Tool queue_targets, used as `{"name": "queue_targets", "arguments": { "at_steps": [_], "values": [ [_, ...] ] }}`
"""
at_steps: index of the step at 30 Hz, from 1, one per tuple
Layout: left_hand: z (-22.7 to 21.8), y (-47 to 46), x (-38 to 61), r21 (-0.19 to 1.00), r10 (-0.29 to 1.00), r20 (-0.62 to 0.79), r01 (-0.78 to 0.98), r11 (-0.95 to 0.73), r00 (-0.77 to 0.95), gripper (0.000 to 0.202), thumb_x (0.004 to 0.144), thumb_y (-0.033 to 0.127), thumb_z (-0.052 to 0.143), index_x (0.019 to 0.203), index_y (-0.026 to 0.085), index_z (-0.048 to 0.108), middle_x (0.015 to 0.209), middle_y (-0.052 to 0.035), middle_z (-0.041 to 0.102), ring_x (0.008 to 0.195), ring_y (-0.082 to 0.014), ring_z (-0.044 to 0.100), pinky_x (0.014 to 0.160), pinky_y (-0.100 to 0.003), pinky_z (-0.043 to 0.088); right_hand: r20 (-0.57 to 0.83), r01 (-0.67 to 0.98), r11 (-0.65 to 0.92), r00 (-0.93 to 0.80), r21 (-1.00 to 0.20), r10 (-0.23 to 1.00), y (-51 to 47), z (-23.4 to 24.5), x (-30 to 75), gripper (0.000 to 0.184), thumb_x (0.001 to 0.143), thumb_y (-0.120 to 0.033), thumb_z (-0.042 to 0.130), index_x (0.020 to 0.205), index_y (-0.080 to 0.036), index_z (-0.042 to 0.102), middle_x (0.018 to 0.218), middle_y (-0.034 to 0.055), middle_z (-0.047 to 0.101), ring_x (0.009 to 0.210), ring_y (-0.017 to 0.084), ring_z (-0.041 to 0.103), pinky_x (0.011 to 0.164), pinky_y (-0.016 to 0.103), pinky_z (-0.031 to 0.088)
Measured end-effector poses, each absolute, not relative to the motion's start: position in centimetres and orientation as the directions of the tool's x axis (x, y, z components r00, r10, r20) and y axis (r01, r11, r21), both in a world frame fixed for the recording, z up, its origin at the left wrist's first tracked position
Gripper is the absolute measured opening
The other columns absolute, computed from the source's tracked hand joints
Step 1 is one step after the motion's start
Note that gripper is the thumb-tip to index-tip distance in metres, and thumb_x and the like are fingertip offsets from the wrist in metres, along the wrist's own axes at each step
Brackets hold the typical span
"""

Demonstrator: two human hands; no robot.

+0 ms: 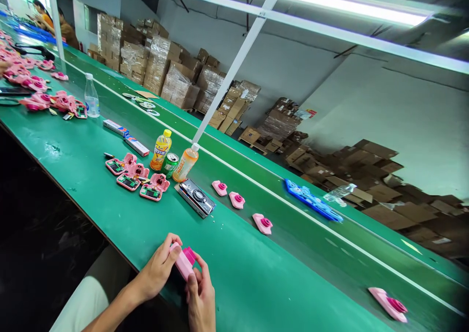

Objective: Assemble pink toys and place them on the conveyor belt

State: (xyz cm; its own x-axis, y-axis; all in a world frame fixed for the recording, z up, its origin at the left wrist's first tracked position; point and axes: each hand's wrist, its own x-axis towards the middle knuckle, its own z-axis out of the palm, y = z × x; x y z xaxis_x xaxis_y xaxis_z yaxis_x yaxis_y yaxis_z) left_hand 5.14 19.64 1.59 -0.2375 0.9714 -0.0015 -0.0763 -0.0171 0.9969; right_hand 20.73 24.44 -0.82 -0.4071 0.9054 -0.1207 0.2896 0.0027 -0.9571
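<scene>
The left hand (157,268) and the right hand (201,298) are both closed narrowly around a pink plastic toy camera body (181,263), held just over the near edge of the green workbench (73,146). The left fingers (170,244) curl over the top of the body. The right fingers (202,273) press against its other side, just below a darker pink lens ring (189,255).

Farther along the workbench, three pink shells with green circuit boards (128,181) lie close together, mixed with loose pink pieces. Just beside them stand a yellow drink bottle (161,150), a green can (169,165) and an orange drink bottle (185,163). A silver camera (195,197) lies just past the shells, and two small boxes (126,134) sit behind them.

Toward the far end of the workbench, a heap of pink parts (54,100) spreads out near a clear water bottle (91,96). Two people (47,19) sit well beyond it.

A green belt (322,244) runs alongside the workbench, carrying four pink camera shells (262,223) and a blue tray (311,200). Stacks of cardboard boxes (157,63) rise behind the workbench, some wrapped in plastic.
</scene>
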Motion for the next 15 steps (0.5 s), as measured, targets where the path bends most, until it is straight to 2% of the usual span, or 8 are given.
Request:
{"name": "queue_targets", "arguments": {
  "at_steps": [4,7,9,11,13,15],
  "values": [
    [1.7,19.6,5.1,0.997,0.971,-0.002,-0.073,-0.016,-0.240,0.044,0.101,0.063,0.032,0.107,0.022,0.047,0.095,-0.0018,0.050,0.088,-0.0188,0.047,0.084,-0.029,0.038,-0.080,0.285,0.042,-0.402,-0.957,0.912,24.3,-1.1,21.0,0.087,0.084,-0.080,0.052,0.141,-0.014,0.051,0.068,0.0013,0.051,0.057,0.010,0.041,0.052,0.020,0.032],
    [2.1,19.4,5.1,0.998,0.970,-0.013,-0.065,-0.003,-0.242,0.046,0.101,0.064,0.031,0.108,0.022,0.047,0.097,-0.0024,0.051,0.090,-0.0189,0.049,0.086,-0.030,0.039,-0.061,0.266,0.034,-0.342,-0.963,0.938,24.3,-0.8,20.8,0.078,0.083,-0.074,0.058,0.136,-0.016,0.058,0.089,0.0074,0.064,0.067,0.012,0.055,0.056,0.020,0.045],
    [2.3,19.3,5.1,0.998,0.970,-0.017,-0.059,0.003,-0.241,0.048,0.100,0.066,0.031,0.108,0.021,0.047,0.097,-0.0030,0.051,0.090,-0.0189,0.050,0.087,-0.031,0.040,-0.086,0.270,0.021,-0.378,-0.963,0.922,24.5,-0.5,20.7,0.077,0.079,-0.071,0.065,0.132,-0.016,0.062,0.101,0.0107,0.067,0.072,0.014,0.061,0.059,0.022,0.051],
    [2.0,19.5,5.1,0.997,0.974,-0.014,-0.077,-0.003,-0.225,0.050,0.100,0.068,0.031,0.108,0.022,0.047,0.099,-0.0041,0.053,0.092,-0.0194,0.052,0.090,-0.033,0.041,-0.088,0.281,0.042,-0.434,-0.959,0.897,25.0,-0.1,21.2,0.075,0.076,-0.068,0.070,0.128,-0.014,0.065,0.098,0.0113,0.068,0.075,0.017,0.064,0.064,0.023,0.055],
    [1.4,19.9,5.3,0.989,0.978,0.011,-0.141,-0.041,-0.207,0.058,0.097,0.074,0.030,0.118,0.023,0.047,0.112,-0.0075,0.055,0.102,-0.0214,0.055,0.096,-0.036,0.042,-0.033,0.289,0.099,-0.420,-0.952,0.907,26.3,0.7,22.2,0.076,0.073,-0.071,0.071,0.126,-0.016,0.067,0.091,0.0102,0.069,0.077,0.018,0.066,0.070,0.024,0.057],
    [0.6,20.7,5.6,0.963,0.979,0.036,-0.255,-0.087,-0.200,0.076,0.087,0.086,0.034,0.133,0.026,0.042,0.129,-0.0122,0.050,0.109,-0.0253,0.058,0.094,-0.040,0.048,0.049,0.345,0.175,-0.346,-0.922,0.937,29.1,2.2,23.6,0.081,0.069,-0.079,0.067,0.127,-0.021,0.067,0.090,0.0093,0.069,0.077,0.020,0.067,0.072,0.028,0.058]
  ]
}}
